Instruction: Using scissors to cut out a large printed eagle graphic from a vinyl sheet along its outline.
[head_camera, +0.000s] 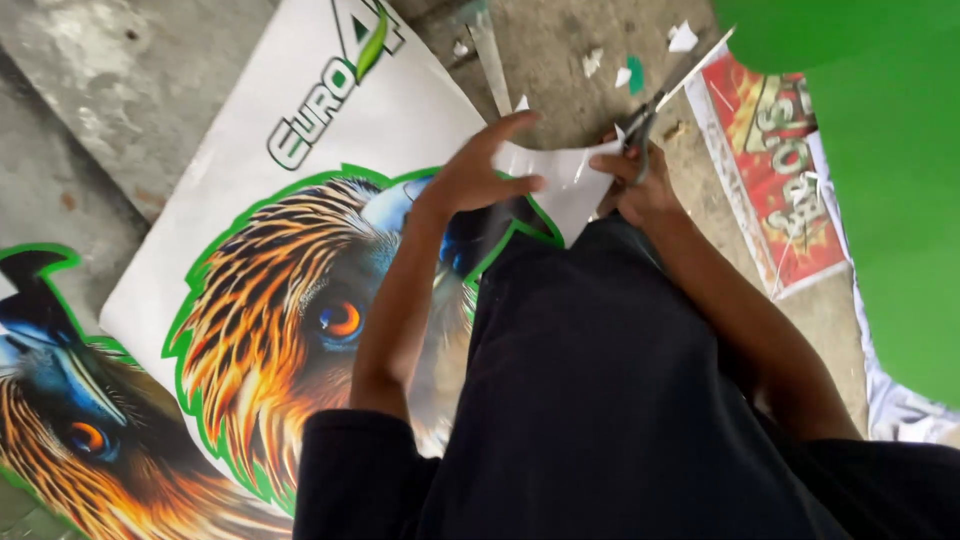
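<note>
Over the concrete floor (130, 90), above the person's dark-trousered lap, the left hand (478, 172) pinches a white sheet (565, 180) between thumb and fingers, holding it taut. The right hand (635, 185) is closed through the handles of scissors (645, 115), blades at the sheet's edge. Judgement: keeping the sheet tensioned and feeding it steadily would favour a clean cut. A printed eagle poster (290, 290) lies beneath.

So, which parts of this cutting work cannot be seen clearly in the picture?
- Scissors, head view: the right hand covers the handles, and the blades are blurred.
- White sheet piece: the left hand hides part of it, so its cut line is unclear.
- Eagle print: the arm and the dark trousers cover its right side.
- Red print: a green blur hides its right edge.
</note>
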